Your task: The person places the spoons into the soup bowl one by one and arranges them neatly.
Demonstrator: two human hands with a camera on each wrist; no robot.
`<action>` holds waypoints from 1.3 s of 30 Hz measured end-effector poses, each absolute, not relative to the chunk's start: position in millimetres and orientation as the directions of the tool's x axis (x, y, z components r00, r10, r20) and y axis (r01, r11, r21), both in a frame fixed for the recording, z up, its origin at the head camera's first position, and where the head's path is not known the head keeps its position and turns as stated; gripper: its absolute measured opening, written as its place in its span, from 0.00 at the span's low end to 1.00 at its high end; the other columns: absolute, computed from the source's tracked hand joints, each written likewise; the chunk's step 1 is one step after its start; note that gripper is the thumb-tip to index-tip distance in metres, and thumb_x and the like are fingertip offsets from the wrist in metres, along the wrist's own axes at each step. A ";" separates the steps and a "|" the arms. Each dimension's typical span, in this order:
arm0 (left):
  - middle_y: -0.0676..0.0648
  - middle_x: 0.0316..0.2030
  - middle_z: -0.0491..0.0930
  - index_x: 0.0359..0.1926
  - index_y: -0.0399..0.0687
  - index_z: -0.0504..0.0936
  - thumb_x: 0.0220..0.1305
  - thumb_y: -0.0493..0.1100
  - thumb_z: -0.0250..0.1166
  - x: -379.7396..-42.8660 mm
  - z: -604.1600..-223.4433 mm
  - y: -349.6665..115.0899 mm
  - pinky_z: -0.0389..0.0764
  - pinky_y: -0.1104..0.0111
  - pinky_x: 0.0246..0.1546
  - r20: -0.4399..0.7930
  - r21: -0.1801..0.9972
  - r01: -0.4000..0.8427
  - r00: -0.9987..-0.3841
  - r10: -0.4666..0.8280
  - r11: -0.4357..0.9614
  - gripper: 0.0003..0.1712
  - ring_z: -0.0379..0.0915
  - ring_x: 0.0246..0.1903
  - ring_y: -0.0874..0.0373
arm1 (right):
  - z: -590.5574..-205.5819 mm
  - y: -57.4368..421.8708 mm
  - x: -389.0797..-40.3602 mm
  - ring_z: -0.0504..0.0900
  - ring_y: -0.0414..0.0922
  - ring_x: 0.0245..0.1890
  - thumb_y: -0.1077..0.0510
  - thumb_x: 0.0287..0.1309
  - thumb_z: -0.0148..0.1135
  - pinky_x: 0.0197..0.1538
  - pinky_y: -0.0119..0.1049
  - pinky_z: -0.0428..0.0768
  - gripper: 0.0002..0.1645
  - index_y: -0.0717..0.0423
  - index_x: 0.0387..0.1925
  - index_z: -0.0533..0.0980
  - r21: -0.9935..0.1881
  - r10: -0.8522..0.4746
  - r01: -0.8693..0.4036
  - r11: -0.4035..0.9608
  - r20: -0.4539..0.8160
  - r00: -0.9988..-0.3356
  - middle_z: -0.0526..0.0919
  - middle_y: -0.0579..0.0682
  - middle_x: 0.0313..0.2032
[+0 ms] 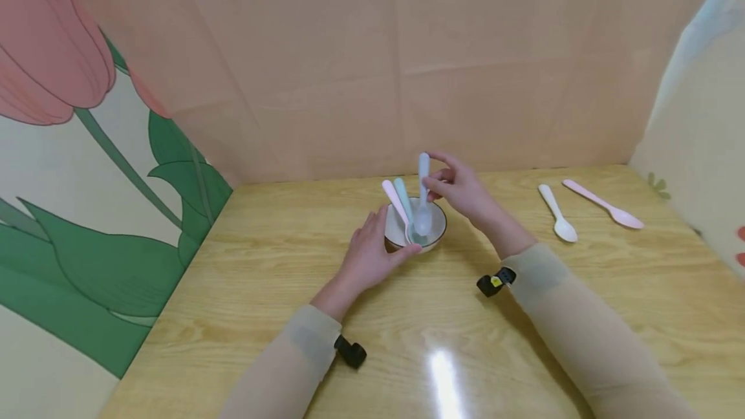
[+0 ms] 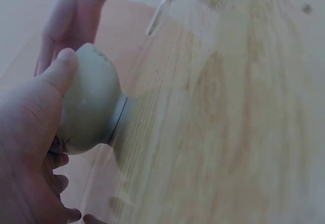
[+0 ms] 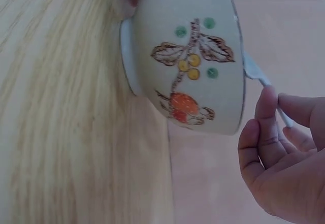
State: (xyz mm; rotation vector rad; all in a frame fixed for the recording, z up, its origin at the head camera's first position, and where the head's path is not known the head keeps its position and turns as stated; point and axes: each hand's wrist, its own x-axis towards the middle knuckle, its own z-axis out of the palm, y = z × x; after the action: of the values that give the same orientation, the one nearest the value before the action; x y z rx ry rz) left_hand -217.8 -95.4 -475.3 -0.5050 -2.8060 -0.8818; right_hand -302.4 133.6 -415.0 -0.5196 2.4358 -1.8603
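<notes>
My left hand [image 1: 368, 256] holds a small white bowl [image 1: 439, 220] on the table, its thumb at the near side and its fingers round the left side. In the right wrist view the outside of the bowl shows painted leaves and fruit. A pink spoon [image 1: 394, 198] and a mint-green spoon [image 1: 400, 190] lean inside with their handles up. Above the bowl, my right hand [image 1: 464, 194] pinches a pale blue spoon [image 1: 423, 168] by its handle. This spoon stands nearly upright, its scoop down within the bowl's rim.
To the right on the wooden table [image 1: 244, 264] lie a white spoon [image 1: 564, 229] and another pink spoon [image 1: 625, 217], apart from each other. A pinkish-beige backdrop [image 1: 326, 83] rises behind the table's far edge. A flower-printed panel [image 1: 116, 264] borders the left side.
</notes>
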 end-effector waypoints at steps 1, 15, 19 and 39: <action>0.48 0.67 0.67 0.80 0.54 0.47 0.56 0.82 0.56 -217.6 -475.0 -95.4 0.59 0.45 0.67 0.246 0.524 0.362 -0.931 0.270 0.771 0.63 0.64 0.64 0.53 | -415.6 132.5 -302.7 0.85 0.54 0.35 0.56 0.70 0.63 0.49 0.44 0.81 0.36 0.41 0.75 0.62 -0.942 -0.286 -0.242 0.234 0.171 -0.943 0.84 0.61 0.41; 0.46 0.67 0.68 0.80 0.53 0.47 0.58 0.80 0.57 -214.7 -469.9 -91.2 0.59 0.43 0.66 0.249 0.528 0.375 -0.926 0.284 0.762 0.61 0.64 0.65 0.53 | -429.4 131.2 -301.1 0.83 0.52 0.46 0.51 0.69 0.64 0.50 0.47 0.78 0.36 0.33 0.74 0.63 -0.895 -0.336 -0.265 0.359 0.141 -0.931 0.85 0.55 0.43; 0.47 0.68 0.67 0.80 0.52 0.47 0.58 0.80 0.57 -214.1 -469.2 -91.6 0.59 0.43 0.67 0.245 0.525 0.371 -0.928 0.281 0.766 0.62 0.62 0.66 0.53 | -433.2 128.9 -302.3 0.82 0.55 0.47 0.51 0.69 0.64 0.50 0.46 0.77 0.38 0.40 0.76 0.61 -0.890 -0.351 -0.279 0.361 0.148 -0.925 0.85 0.57 0.44; 0.45 0.77 0.53 0.81 0.54 0.40 0.56 0.84 0.53 -211.7 -471.9 -93.0 0.50 0.43 0.71 0.159 0.538 0.286 -0.958 0.237 0.793 0.66 0.44 0.76 0.46 | -436.9 121.4 -301.5 0.80 0.50 0.42 0.54 0.70 0.63 0.42 0.43 0.78 0.37 0.40 0.75 0.62 -0.823 -0.324 -0.310 0.477 0.163 -0.932 0.83 0.53 0.45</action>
State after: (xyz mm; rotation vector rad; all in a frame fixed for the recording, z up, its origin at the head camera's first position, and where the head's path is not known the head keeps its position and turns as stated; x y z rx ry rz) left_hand -211.7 -93.0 -471.9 -0.4231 -2.8961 -0.8886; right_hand -301.5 121.4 -436.9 -0.5766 2.6867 -1.4919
